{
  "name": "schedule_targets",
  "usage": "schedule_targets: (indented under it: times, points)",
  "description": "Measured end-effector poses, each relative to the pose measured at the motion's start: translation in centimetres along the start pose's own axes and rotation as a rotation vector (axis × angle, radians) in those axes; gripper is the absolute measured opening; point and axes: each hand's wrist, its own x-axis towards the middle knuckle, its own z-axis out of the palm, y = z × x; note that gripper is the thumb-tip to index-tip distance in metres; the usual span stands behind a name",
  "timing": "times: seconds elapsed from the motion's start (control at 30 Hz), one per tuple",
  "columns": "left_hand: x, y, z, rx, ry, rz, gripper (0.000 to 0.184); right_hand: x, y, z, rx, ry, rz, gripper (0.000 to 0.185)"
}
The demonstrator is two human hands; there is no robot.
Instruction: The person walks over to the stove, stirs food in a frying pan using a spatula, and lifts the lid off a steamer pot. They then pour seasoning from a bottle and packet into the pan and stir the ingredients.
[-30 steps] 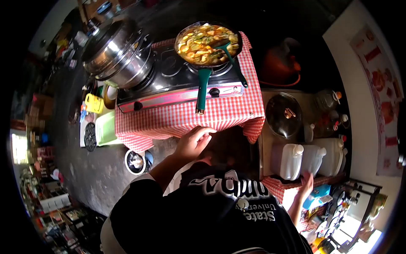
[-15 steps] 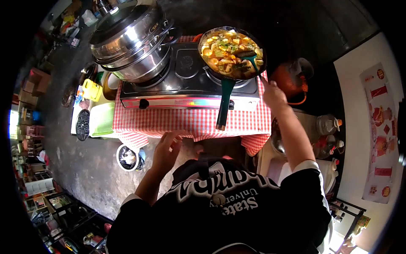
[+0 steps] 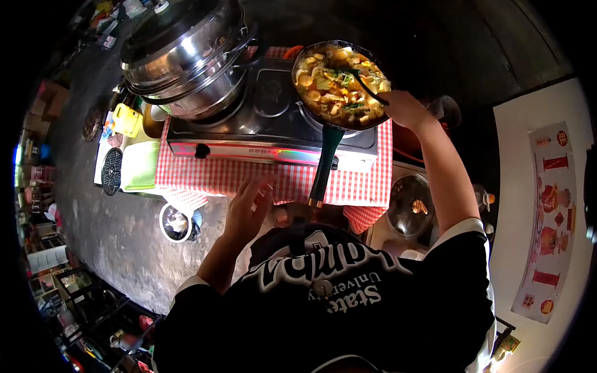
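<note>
Cooking at a two-burner stove (image 3: 272,127), seen from the head: we note our right hand (image 3: 405,110) at the right side of the pan (image 3: 316,118), its fingers closed around the upper end of a dark-handled spatula (image 3: 370,91), whose lower end lies among the pieces of stew (image 3: 326,99). The pan sits on the right burner, its long handle (image 3: 324,165) pointing toward us. Our left hand (image 3: 249,208) hovers near the front edge of the cloth-covered desk (image 3: 217,179), its fingers loosely spread and slightly blurred. We find a large steel pot (image 3: 186,68) on the left burner, and to the right, below our forearm, a round lid (image 3: 407,214)
</note>
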Motion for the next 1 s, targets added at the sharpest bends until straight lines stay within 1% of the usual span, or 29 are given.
schedule_targets:
  times: [0.1, 0.13, 0.23, 0.27, 0.37, 0.4, 0.5, 0.57, 0.6, 0.7, 0.8, 0.9, 1.0]
  points:
    - [0.3, 0.0, 0.8, -0.012, -0.013, -0.005, 0.029, -1.9, -1.0, -1.0, 0.01, -0.043, -0.019, 0.037]
    - [0.4, 0.0, 1.0, -0.012, -0.01, -0.004, 0.029, -2.4, -1.1, -1.1, -0.029, -0.084, 0.008, 0.038]
    - [0.9, 0.2, 1.2, 0.0, 0.004, -0.003, 0.03, -4.3, -0.9, -1.4, -0.057, 0.01, -0.094, 0.036]
    - [1.1, 0.5, 1.3, 0.007, 0.007, -0.003, 0.03, -5.3, -1.7, -2.5, -0.036, -0.093, -0.001, 0.039]
    - [1.5, 0.8, 1.5, -0.001, 0.0, -0.021, 0.031, -6.6, -0.4, -2.3, -0.1, -0.095, -0.082, 0.042]
    - [1.6, 0.8, 1.6, -0.009, -0.003, -0.031, 0.031, -7.4, -0.6, -2.9, -0.095, -0.061, -0.094, 0.042]
    - [1.8, 0.6, 1.8, -0.006, -0.01, -0.018, 0.032, -9.2, -0.9, -5.6, -0.042, -0.155, -0.064, 0.041]
    - [1.9, 0.6, 1.8, 0.002, -0.011, -0.004, 0.032, -10.1, -0.4, -6.7, -0.039, -0.161, -0.085, 0.04]
    - [1.9, 0.7, 1.8, 0.006, -0.009, 0.001, 0.032, -10.2, -0.4, -7.1, -0.038, -0.165, -0.098, 0.04]
    - [1.8, 0.7, 1.9, 0.007, 0.018, 0.006, 0.031, -9.2, -2.8, -7.6, -0.149, -0.28, -0.023, 0.039]
    - [1.4, 0.6, 1.9, 0.021, 0.028, -0.01, 0.031, -5.7, -0.6, -2.8, -0.087, -0.231, -0.054, 0.038]
    - [1.0, 0.8, 1.7, -0.021, 0.015, -0.08, 0.031, -4.2, -1.0, -1.9, -0.107, -0.181, -0.042, 0.039]
    - [0.7, 0.6, 1.5, -0.032, 0.022, -0.076, 0.031, -3.9, -1.1, -1.7, -0.017, -0.128, 0.03, 0.039]
